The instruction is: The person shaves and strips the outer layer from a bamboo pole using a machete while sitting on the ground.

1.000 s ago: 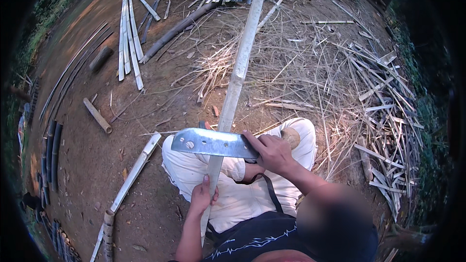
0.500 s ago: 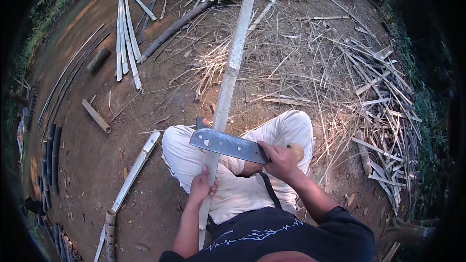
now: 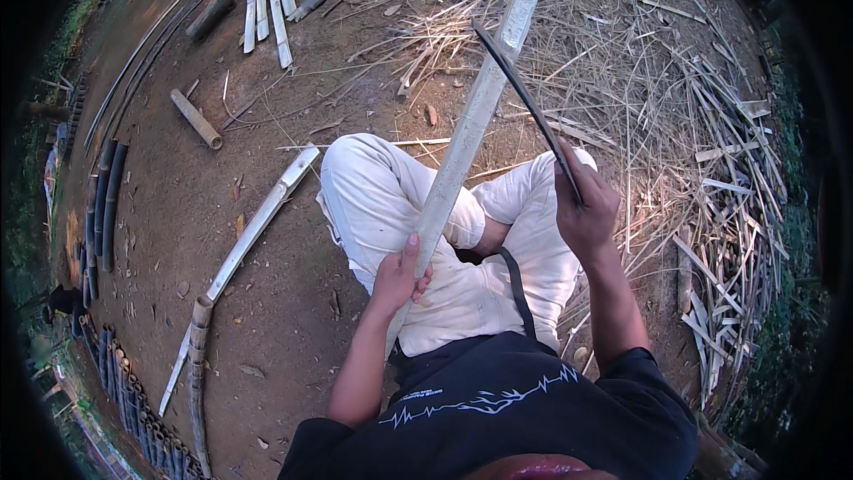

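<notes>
A long split bamboo strip runs slantwise from my waist past my crossed legs to the far edge of the view. My left hand is closed round its near part, thumb on top, just over my lap. In my right hand, above my right knee, is a broad cleaver. Its dark blade is seen almost edge-on, and its tip crosses over the strip's far part. Whether the blade touches the bamboo I cannot tell. The cleaver's handle is hidden in my fist.
Left of me another split bamboo length lies beside a bamboo pole. A short bamboo piece and several pale strips lie farther off. Thin shavings cover the ground ahead; a heap of offcuts lies right.
My right hand has raised the cleaver and carried it farther along the strip, turning the blade from flat to edge-on. My left hand keeps its hold; the strip leans more to the right.
</notes>
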Tool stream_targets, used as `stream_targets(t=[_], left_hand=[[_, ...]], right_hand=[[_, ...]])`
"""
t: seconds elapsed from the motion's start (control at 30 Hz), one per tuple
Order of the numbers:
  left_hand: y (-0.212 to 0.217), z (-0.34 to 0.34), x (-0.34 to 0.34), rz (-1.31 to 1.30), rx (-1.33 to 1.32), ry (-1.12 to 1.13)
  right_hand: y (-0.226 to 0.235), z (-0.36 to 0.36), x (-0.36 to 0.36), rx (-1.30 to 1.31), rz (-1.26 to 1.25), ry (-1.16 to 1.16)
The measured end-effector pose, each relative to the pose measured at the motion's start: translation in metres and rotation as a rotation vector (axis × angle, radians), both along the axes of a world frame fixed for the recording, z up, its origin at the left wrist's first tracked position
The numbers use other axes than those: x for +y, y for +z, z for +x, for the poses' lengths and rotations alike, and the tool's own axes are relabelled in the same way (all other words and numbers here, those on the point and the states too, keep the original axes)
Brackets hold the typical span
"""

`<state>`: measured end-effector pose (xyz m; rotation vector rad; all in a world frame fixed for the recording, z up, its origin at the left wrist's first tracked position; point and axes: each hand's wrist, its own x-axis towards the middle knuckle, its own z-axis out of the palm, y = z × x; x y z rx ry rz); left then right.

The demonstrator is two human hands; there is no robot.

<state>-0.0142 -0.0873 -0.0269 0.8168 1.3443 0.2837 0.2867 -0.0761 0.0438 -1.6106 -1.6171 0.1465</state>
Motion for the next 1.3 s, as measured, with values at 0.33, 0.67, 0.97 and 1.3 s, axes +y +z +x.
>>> stream_targets(t=[0.33,0.67,0.97,1.3], left_hand=[[-0.008,-0.014,-0.010,-0.011,0.028,0.018],[-0.019,-0.019,0.005,-0.073,-0.088,0.008],[-0.013,-0.010,-0.001,-0.022,0.064,0.023],[0.023,0.003,-0.022,0.125,0.197,0.007]], right_hand=[[-0.017,-0.006,-0.004,0.200,-0.057,-0.087],[0.014,-0.001,-0.016,0.791,0.206,0.062],[-0.041,0.008,-0.006,-0.396,-0.330,0.198],[-0.028,0.019,0.052,-0.790,0.095,0.428]])
